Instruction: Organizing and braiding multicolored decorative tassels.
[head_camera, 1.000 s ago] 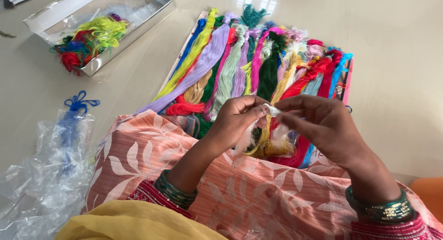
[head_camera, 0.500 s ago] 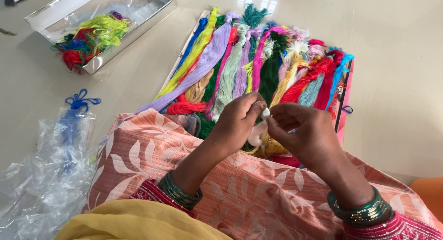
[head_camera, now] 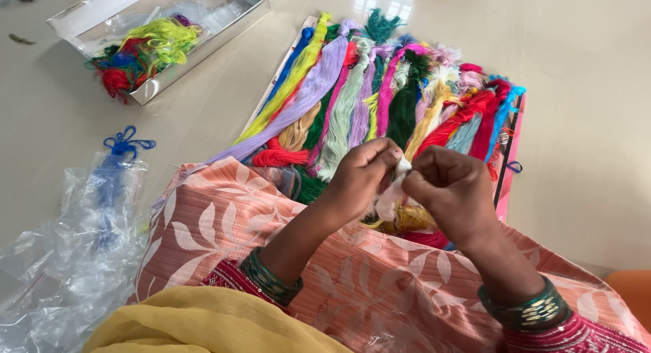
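white thread bit (head_camera: 402, 168) | pinched between left hand (head_camera: 361, 178) and right hand (head_camera: 453, 193) fingertips | colourful skeins (head_camera: 380, 102) right behind

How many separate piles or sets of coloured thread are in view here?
2: a tangled heap in the metal tray at top left, and a row of skeins ahead of both hands. More may lie hidden beneath them.

Thread skeins (head_camera: 380, 102) before hands (head_camera: 413, 187)
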